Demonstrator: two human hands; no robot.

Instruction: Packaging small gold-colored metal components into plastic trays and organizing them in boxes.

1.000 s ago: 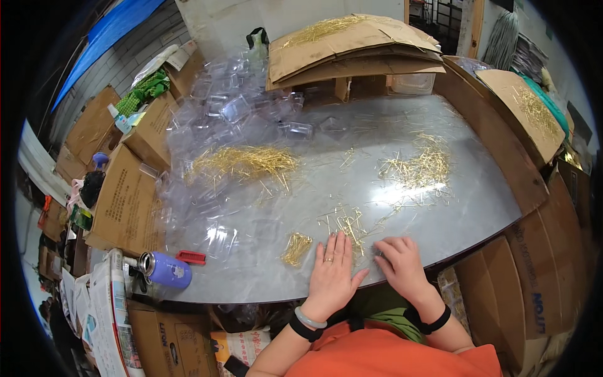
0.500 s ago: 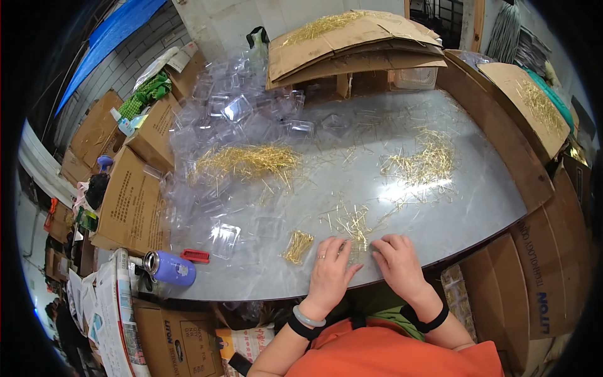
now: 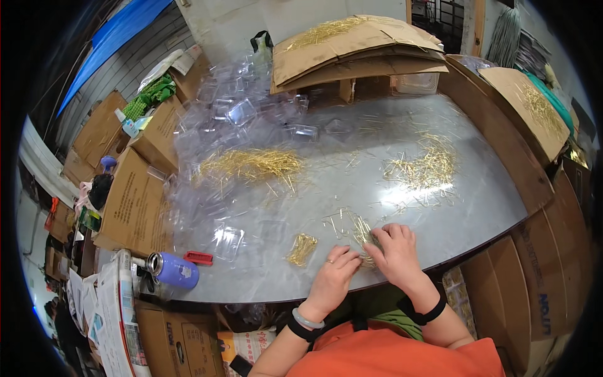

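Observation:
Thin gold wire hooks lie in a loose bunch on the grey table in front of me. My left hand, a ring on one finger, has its fingers curled against the near end of the bunch. From the other side, my right hand bends its fingers and thumb around the right edge of the same bunch. Part of the bunch is hidden between the hands. Just left of them sits a neat small bundle of gold wire hooks, touched by neither hand.
Larger gold wire piles lie at right and left centre. Clear plastic boxes heap up at the left. A purple bottle lies beside a red object near the front edge. Cardboard sheets stand at the back.
My left hand has moved slightly right and curled its fingers. My right hand has shifted up and closed in on the bunch of wire hooks. The view has tilted slightly.

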